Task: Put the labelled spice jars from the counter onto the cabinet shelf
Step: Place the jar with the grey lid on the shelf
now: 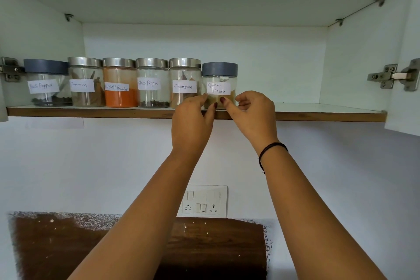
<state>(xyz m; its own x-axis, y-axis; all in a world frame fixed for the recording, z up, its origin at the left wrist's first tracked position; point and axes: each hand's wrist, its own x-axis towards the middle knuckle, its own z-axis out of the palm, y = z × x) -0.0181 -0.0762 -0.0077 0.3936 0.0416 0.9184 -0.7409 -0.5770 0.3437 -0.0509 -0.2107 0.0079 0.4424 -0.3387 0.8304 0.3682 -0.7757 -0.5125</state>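
Several labelled spice jars stand in a row on the cabinet shelf. From the left they are a grey-lidded Black Pepper jar, a Cinnamon jar, a Red Chilli Powder jar, a second Black Pepper jar and a second Cinnamon jar. The grey-lidded Garam Masala jar stands upright at the right end, close to the front edge. My left hand pinches its lower left side. My right hand holds its lower right, fingertips on the glass. Both hands hide the jar's base.
Bare shelf stretches to the right of the row. A metal hinge and the open cabinet door are at the right. Below, a switch and socket plate is on the wall above the brown counter.
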